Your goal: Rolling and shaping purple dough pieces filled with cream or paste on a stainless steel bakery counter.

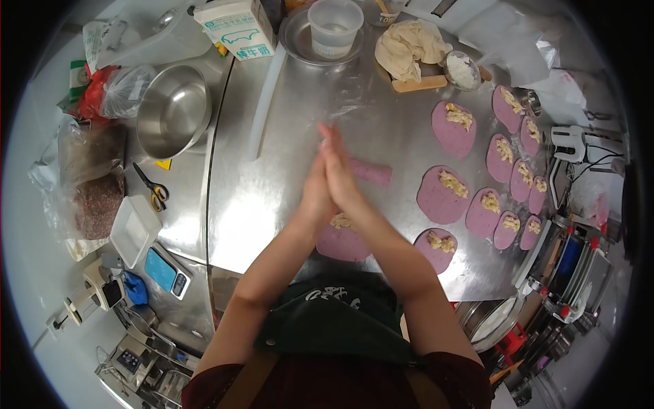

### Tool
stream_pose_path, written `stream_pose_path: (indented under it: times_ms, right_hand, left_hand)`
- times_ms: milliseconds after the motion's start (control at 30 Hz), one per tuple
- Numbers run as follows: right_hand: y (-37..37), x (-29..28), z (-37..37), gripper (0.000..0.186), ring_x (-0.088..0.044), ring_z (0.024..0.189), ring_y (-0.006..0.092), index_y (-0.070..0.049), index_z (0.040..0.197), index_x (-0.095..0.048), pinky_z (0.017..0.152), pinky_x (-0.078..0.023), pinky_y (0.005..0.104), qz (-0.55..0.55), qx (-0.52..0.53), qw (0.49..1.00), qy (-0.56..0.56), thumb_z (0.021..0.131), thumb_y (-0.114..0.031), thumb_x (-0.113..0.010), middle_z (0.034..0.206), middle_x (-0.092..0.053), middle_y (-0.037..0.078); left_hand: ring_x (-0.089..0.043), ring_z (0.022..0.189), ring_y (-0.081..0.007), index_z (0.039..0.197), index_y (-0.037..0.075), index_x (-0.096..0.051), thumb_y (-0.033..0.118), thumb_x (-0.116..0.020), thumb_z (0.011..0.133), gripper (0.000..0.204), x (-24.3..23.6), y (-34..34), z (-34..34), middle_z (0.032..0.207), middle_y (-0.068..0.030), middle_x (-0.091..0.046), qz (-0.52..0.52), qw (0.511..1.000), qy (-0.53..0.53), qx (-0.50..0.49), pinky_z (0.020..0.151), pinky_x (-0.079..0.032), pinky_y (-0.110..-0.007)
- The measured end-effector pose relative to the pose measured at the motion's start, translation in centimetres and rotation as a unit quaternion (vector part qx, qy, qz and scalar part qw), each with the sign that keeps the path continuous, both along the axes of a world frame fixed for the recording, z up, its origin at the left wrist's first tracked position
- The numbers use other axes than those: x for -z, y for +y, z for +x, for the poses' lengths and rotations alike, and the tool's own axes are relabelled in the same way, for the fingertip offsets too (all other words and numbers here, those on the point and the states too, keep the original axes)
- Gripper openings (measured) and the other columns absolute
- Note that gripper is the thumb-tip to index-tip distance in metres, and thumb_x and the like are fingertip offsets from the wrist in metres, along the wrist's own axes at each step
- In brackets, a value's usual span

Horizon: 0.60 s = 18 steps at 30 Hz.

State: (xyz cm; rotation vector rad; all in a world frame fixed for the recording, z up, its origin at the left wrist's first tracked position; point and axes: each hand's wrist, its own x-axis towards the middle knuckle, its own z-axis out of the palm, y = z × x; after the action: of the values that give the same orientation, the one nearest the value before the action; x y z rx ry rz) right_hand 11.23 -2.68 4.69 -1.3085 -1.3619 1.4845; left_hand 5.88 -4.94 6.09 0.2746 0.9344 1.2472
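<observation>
Now holding both hands (334,170) palm to palm with fingers straight, hiding any contents, beside a dough roll (373,172) on the tabletop (293,116), with topped dough pieces (441,206) laid singly, presumably against sticking.

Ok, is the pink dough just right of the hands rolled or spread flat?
Rolled: the pink dough shows as a narrow log, unlike the flat pieces farther right. Its left end is hidden.

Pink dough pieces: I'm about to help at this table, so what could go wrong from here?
The right hand might nudge the pink dough roll right beside it. The right forearm could smear the filling on the nearest dough piece. The small pieces at the right lie close together, so they may stick.
</observation>
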Motion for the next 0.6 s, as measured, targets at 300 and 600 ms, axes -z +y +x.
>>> stream_pose_path:
  times_ms: [300, 600]
  right_hand:
    - [1.3, 1.9, 7.1, 0.042, -0.054, 0.099, 0.0290, -0.004, 0.109, -0.061, 0.087, -0.042, 0.0411, 0.245, 0.006, 0.934, -0.260, 0.075, -0.025, -0.070, 0.105, -0.059, 0.011]
    - [1.6, 4.0, 6.4, 0.035, -0.057, 0.093, 0.0276, -0.005, 0.096, -0.065, 0.083, -0.044, 0.0380, 0.223, -0.120, 0.908, -0.335, 0.064, -0.014, -0.074, 0.094, -0.060, 0.008]
  left_hand:
    - [-0.056, 0.108, -0.0212, 0.119, 0.000, -0.056, 0.015, -0.051, 0.093, 0.030, 5.8, 0.1, -4.8, 0.119, -0.0128, -0.058, 0.021, 0.937, 0.348, 0.037, 0.094, -0.043, -0.032]
    - [-0.063, 0.081, -0.0262, 0.104, -0.001, -0.059, -0.003, -0.065, 0.072, 0.032, 6.7, 1.2, -3.5, 0.091, -0.0155, -0.058, 0.139, 0.760, 0.609, 0.178, 0.070, -0.051, -0.033]
